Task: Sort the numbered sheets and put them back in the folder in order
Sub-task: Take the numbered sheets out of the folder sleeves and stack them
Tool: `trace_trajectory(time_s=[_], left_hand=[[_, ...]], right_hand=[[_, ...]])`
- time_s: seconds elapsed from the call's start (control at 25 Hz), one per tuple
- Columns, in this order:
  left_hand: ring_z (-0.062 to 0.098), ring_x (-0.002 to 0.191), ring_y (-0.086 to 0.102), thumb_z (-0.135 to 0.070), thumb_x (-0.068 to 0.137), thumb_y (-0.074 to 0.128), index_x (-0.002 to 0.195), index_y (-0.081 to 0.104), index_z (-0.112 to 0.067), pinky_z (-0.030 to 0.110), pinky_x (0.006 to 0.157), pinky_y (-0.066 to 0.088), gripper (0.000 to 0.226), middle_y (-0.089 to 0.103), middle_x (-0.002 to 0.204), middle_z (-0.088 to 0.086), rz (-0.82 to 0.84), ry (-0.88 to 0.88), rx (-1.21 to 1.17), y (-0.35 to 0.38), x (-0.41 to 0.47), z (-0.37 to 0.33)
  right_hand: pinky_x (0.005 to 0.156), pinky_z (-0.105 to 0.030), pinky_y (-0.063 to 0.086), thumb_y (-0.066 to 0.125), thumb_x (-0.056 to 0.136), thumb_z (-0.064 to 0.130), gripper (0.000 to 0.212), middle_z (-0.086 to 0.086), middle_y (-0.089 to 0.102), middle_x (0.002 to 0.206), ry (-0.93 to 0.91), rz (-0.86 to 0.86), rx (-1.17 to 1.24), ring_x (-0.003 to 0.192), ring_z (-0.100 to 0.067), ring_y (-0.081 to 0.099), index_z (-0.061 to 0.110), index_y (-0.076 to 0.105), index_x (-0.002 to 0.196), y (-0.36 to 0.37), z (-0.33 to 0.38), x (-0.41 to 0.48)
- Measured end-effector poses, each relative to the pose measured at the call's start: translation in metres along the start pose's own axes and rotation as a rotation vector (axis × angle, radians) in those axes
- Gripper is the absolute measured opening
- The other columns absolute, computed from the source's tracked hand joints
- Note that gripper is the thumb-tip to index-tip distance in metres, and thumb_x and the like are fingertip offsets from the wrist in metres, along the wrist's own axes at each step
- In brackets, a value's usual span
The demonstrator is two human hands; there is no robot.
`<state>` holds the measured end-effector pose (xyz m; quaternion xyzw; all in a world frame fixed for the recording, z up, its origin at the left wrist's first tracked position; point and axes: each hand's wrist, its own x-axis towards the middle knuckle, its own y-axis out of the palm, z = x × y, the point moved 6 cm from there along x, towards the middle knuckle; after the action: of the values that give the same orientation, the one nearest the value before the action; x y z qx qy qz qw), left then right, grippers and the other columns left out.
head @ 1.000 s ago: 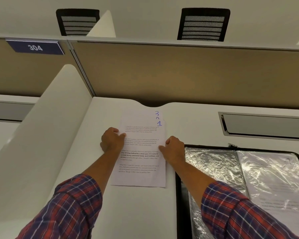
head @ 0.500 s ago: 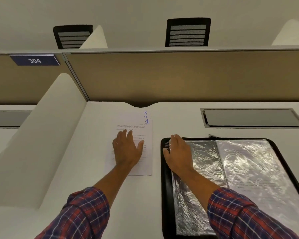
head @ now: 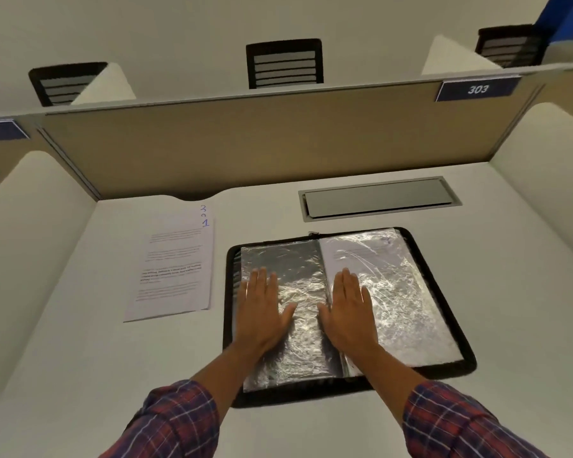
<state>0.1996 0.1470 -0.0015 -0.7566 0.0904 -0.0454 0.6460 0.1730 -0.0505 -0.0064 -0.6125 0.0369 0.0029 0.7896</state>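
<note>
On the desk (head: 80,342), both hands lie flat, fingers straight, on the open folder (head: 437,285): left hand (head: 262,312), right hand (head: 348,312); sheets (head: 176,269) just beside.

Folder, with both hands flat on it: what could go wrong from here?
The sleeves under the left hand and right hand look crinkled, so a sheet may snag going in. The right sleeve already seems to hold a printed page, which might upset the order.

Even, soft overhead light; strong glare on folder sleeves (head: 394,292); wide-angle bending at edges; slight blur.
</note>
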Motion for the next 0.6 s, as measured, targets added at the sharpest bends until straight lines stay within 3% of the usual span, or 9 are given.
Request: trace_trajectory(time_s=[0.2,0.32,0.48,0.6], left_hand=[[0.027,0.161,-0.008,-0.074,0.098,0.018,0.167,0.008,-0.016,0.049,0.130,0.000,0.090,-0.001,0.175,0.010,0.069,0.045,0.012,0.021,-0.026,-0.077],[0.028,0.161,-0.003,-0.077,0.096,0.019,0.166,0.011,-0.019,0.050,0.130,0.004,0.091,0.003,0.174,0.011,0.096,0.058,-0.018,0.034,-0.036,-0.110],[0.029,0.160,-0.011,-0.078,0.098,0.023,0.167,0.000,-0.028,0.050,0.129,-0.003,0.088,-0.008,0.174,0.008,0.166,0.081,-0.042,0.055,-0.051,-0.139],[0.029,0.159,-0.016,-0.078,0.099,0.022,0.166,-0.004,-0.031,0.052,0.127,-0.005,0.086,-0.015,0.174,0.006,0.205,0.067,-0.050,0.059,-0.059,-0.149]], right_hand=[[0.128,-0.053,0.019,0.046,0.104,0.053,0.087,-0.023,0.012,0.171,0.156,-0.007,-0.019,0.159,-0.038,0.014,-0.002,0.014,0.164,-0.005,-0.091,-0.047],[0.127,-0.055,0.023,0.034,0.102,0.058,0.089,-0.029,0.018,0.168,0.255,-0.050,-0.015,0.156,-0.043,0.022,-0.007,0.021,0.160,-0.007,-0.132,-0.072],[0.127,-0.059,0.015,0.023,0.099,0.067,0.099,-0.034,0.019,0.166,0.341,-0.045,-0.030,0.155,-0.046,0.021,-0.013,0.028,0.156,-0.003,-0.161,-0.095],[0.126,-0.060,0.009,0.025,0.101,0.063,0.091,-0.031,0.020,0.167,0.320,-0.032,-0.051,0.155,-0.044,0.023,-0.009,0.038,0.153,0.000,-0.167,-0.103]])
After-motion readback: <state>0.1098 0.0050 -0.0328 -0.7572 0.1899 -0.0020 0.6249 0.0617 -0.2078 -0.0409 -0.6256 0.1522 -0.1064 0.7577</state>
